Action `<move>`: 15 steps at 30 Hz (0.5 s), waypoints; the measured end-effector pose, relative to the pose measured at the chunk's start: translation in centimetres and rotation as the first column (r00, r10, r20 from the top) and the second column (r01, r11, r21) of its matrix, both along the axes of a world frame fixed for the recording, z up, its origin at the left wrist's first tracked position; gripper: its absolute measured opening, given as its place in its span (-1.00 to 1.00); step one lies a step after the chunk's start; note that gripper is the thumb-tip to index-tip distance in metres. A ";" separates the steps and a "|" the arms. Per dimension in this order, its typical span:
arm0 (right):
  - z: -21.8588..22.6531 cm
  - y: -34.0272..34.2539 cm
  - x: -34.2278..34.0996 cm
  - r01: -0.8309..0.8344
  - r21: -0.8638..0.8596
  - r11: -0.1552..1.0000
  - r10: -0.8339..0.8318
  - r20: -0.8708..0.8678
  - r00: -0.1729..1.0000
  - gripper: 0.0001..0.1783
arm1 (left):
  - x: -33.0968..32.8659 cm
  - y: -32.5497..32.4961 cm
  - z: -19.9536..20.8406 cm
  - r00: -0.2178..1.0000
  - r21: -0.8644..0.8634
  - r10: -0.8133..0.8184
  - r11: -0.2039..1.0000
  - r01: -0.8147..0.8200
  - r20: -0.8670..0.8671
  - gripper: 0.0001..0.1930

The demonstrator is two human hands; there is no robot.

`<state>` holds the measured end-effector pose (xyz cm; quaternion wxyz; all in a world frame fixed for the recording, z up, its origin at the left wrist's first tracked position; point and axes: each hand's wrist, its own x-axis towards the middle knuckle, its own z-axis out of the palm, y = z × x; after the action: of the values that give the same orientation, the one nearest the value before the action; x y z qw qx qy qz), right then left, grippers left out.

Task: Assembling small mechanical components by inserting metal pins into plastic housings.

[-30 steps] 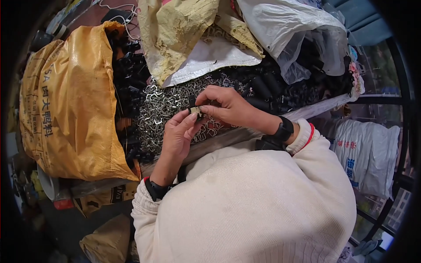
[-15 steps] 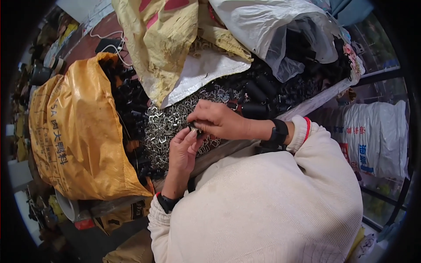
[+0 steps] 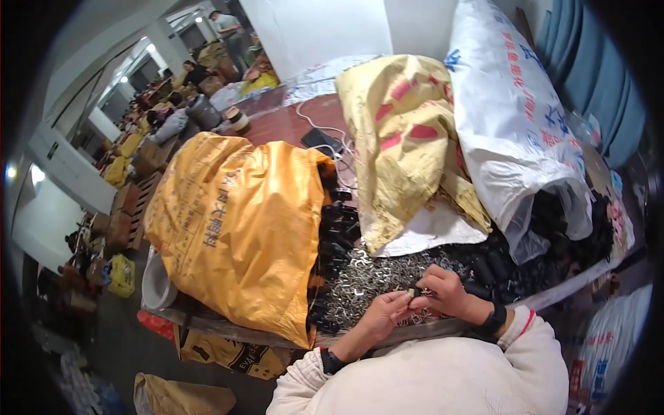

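Observation:
My left hand [image 3: 384,313] and my right hand [image 3: 448,296] meet above a pile of small silver metal fittings [image 3: 356,285]. Both are closed, fingertips pinching a small black part [image 3: 416,290] between them. A pale, shiny bit shows at its left side, by the left fingertips; its exact kind is too small to make out. Black cylindrical pieces [image 3: 496,265] lie to the right of the fittings, close to my right hand. More black parts [image 3: 339,232] spill from the mouth of an orange woven sack [image 3: 235,228] on the left.
A yellow woven sack [image 3: 398,152] and a white sack [image 3: 515,117] lie at the back of the table. A dark phone-like device [image 3: 321,140] with a white cable [image 3: 335,131] rests behind. A white bucket [image 3: 159,283] stands at the left edge. Two people are far off at upper left.
The view has tilted up, bringing the room into sight, and my hands now appear lower and further right in the picture. Both still pinch the small black part over the fittings.

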<state>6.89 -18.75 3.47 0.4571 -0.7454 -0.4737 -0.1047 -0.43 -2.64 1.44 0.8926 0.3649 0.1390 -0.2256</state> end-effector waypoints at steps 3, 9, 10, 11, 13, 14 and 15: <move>0.3 -0.4 -0.2 -0.002 0.020 1.000 0.001 0.049 0.999 -0.64 | -0.2 -0.3 0.1 0.998 0.017 -0.053 0.998 0.053 -0.020 -0.80; 1.1 0.0 -0.2 -0.012 0.003 1.000 0.012 0.138 0.990 -0.62 | 0.1 -0.1 -0.8 0.993 -0.106 -0.117 0.987 0.119 0.023 -0.81; 1.1 -0.1 -0.2 -0.011 -0.022 1.000 0.014 0.155 0.988 -0.62 | 0.1 0.0 -0.7 0.992 -0.107 -0.120 0.987 0.122 0.026 -0.81; 1.0 -0.2 -0.1 -0.006 -0.045 0.999 0.014 0.174 0.985 -0.62 | 0.1 0.1 -0.7 0.992 -0.105 -0.126 0.986 0.128 0.032 -0.80; 0.9 -0.2 0.0 -0.001 -0.064 0.998 0.014 0.198 0.980 -0.62 | 0.2 0.2 -0.8 0.985 -0.165 -0.150 0.973 0.161 0.080 -0.81; 0.8 -0.1 0.1 -0.018 -0.072 0.997 0.033 0.222 0.974 -0.63 | 0.3 0.2 -0.9 0.977 -0.227 -0.173 0.954 0.198 0.124 -0.81; 0.8 -0.1 0.1 -0.033 -0.081 0.996 0.052 0.246 0.968 -0.63 | 0.3 0.2 -0.9 0.966 -0.286 -0.194 0.929 0.236 0.169 -0.81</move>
<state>7.00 -18.87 4.25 0.3676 -0.7331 -0.5467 -0.1691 -0.17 -2.42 0.50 0.9152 0.2512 -0.0004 -0.3151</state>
